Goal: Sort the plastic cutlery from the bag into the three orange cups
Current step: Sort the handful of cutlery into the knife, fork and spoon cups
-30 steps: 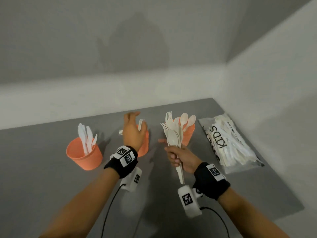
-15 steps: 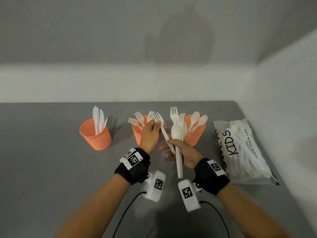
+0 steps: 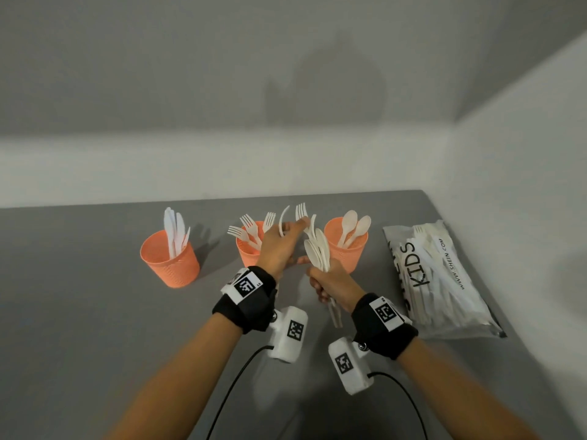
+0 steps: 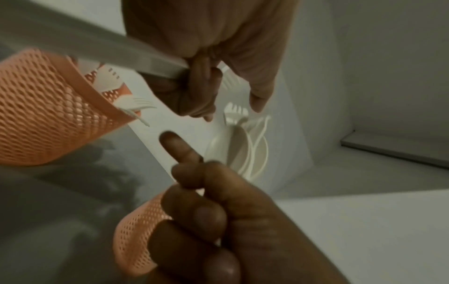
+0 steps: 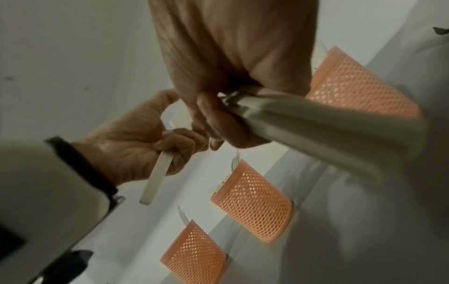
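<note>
Three orange mesh cups stand in a row: the left cup holds knives, the middle cup forks, the right cup spoons. My right hand grips a bundle of white spoons and forks by the handles, upright between the middle and right cups. My left hand pinches a single white piece, seen edge-on, beside the bundle and just right of the fork cup. In the right wrist view the piece's handle sticks out below the left hand's curled fingers.
The clear cutlery bag, printed KIDS and still holding white pieces, lies at the table's right edge by the side wall. The back wall runs just behind the cups. Bare grey tabletop lies to the left and in front.
A second ago my left hand hovered open over the fork cup. It then reached to the bundle and now holds one piece pulled from it. The right hand kept its grip.
</note>
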`<state>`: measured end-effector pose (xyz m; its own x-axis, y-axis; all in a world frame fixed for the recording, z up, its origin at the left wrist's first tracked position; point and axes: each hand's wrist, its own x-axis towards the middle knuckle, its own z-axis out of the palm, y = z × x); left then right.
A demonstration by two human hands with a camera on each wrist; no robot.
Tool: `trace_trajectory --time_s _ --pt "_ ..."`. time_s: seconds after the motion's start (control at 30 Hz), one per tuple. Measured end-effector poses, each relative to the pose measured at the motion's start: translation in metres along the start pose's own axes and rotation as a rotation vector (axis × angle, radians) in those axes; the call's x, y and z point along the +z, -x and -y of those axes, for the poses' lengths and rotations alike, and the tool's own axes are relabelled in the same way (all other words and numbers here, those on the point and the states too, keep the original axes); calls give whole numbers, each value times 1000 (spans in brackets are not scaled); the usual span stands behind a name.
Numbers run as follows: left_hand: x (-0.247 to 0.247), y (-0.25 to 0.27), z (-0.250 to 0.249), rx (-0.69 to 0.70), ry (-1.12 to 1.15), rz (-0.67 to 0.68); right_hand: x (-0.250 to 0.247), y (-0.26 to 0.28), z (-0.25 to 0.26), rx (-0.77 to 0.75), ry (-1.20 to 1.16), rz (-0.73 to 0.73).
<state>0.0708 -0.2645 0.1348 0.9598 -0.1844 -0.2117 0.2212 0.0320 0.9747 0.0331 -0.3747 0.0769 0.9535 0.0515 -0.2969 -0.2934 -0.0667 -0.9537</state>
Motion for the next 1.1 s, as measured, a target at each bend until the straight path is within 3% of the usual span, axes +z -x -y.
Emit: trace_trajectory --time_s 0.17,0.27,0.43,0.6,0.73,0.97,1.1 --pt "6 -11 3 -26 -147 -91 4 5 -2 -17 56 -31" --pt "5 -17 5 -17 -252 -58 4 7 -2 -19 87 -54" --pt "2 -26 3 -119 -292 15 4 14 -2 -15 145 -43" --pt "2 -30 4 -57 -341 -10 2 20 0 -7 129 -8" --pt "-4 -38 0 -27 -215 -128 1 24 1 -9 113 19" --pt "-3 -35 10 -123 -108 -58 3 25 4 -51 125 22" --pt "-7 -38 2 -33 7 -241 1 25 3 -31 137 40"
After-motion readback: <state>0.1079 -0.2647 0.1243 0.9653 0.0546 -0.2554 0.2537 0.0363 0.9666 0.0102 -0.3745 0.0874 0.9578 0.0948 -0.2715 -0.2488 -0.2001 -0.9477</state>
